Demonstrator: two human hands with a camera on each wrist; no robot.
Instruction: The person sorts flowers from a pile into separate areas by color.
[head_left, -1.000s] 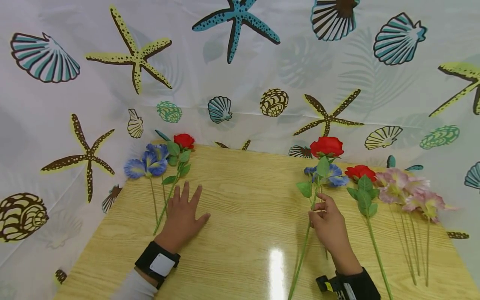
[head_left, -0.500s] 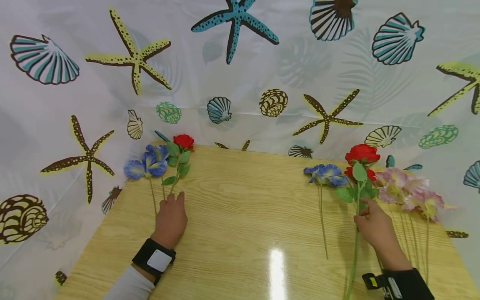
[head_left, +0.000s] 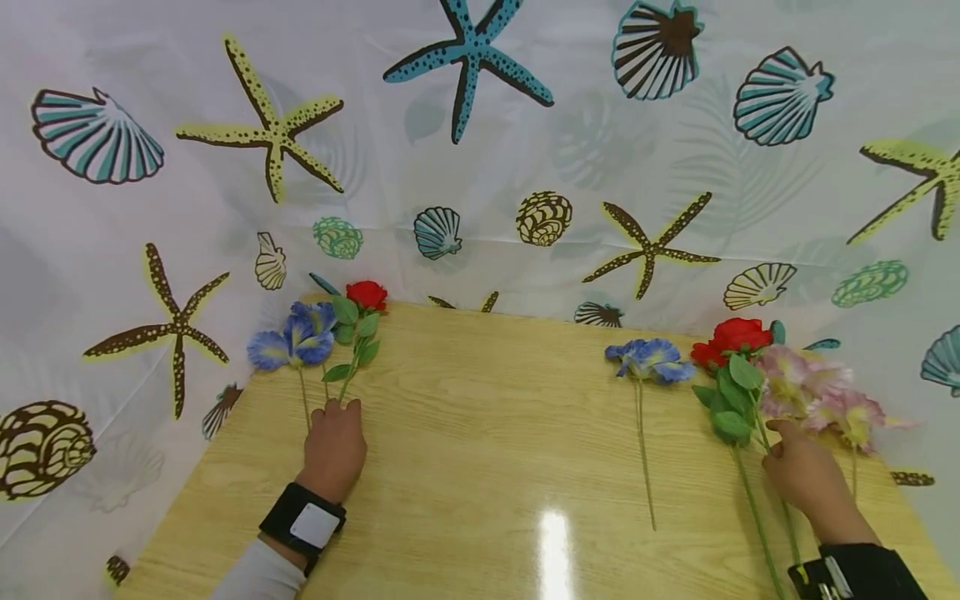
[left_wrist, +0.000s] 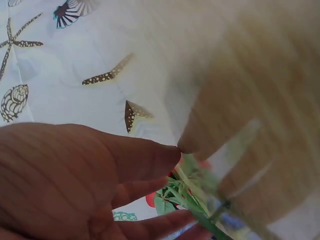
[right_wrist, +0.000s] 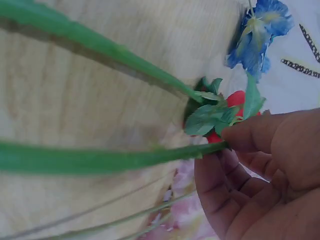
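My right hand (head_left: 810, 475) pinches the green stem of a red rose (head_left: 741, 335) between thumb and fingers. In the right wrist view that stem (right_wrist: 100, 160) runs out to the left from the fingertips. A second rose lies beside it, its red petals (head_left: 703, 355) partly covered. At the left, my left hand (head_left: 333, 450) has its fingers curled at the stem of another red rose (head_left: 367, 295), just below the leaves. Thumb and fingertip meet by the green stem (left_wrist: 202, 218) in the left wrist view; the hand hides the lower stem in the head view.
Blue flowers (head_left: 292, 337) lie left of the left-hand rose. More blue flowers (head_left: 651, 360) with thin stems lie right of centre. Pink flowers (head_left: 795, 379) lie at the right, partly behind the right hand. A shell-patterned cloth (head_left: 480, 183) hangs behind the wooden table (head_left: 480, 450).
My right hand has carried its rose rightward from over the blue flowers to beside the other rose. The left hand, spread flat a second ago, has curled its fingers at the left rose's stem.
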